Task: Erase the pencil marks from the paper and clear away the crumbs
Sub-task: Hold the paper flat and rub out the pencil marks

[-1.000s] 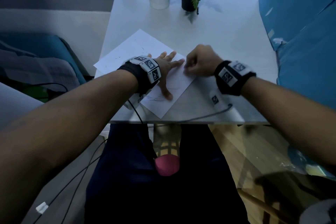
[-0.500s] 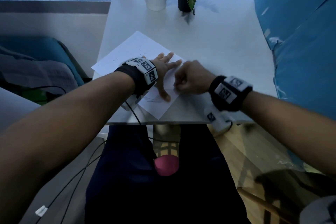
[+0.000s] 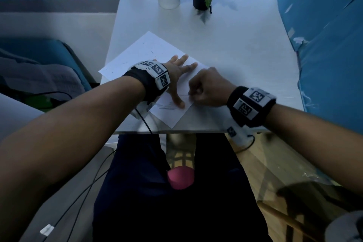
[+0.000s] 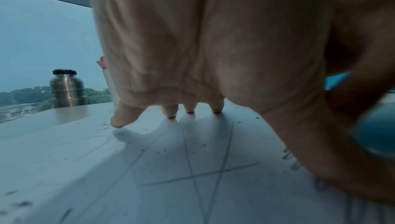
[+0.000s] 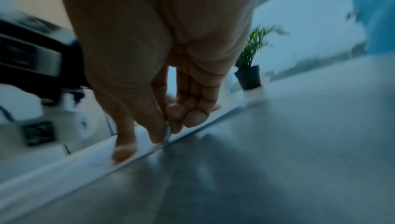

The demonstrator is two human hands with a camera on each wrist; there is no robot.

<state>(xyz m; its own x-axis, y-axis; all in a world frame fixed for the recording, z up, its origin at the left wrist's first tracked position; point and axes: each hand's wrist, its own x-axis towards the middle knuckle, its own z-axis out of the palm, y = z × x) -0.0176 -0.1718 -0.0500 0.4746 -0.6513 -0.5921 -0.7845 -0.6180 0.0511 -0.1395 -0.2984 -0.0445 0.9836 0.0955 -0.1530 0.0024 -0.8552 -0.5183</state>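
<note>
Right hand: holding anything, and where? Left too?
Right hand pinches a small greyish thing, likely the eraser, between thumb and fingertips; too blurred to tell which part. Left hand holds nothing, presses flat on the paper.

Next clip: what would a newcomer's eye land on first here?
Two hands meet on a white sheet of paper near the table's front edge: the left hand spread flat, pinning it, the right hand curled round something small at the sheet's right edge. Pencil lines and dark crumbs still mark the sheet.
</note>
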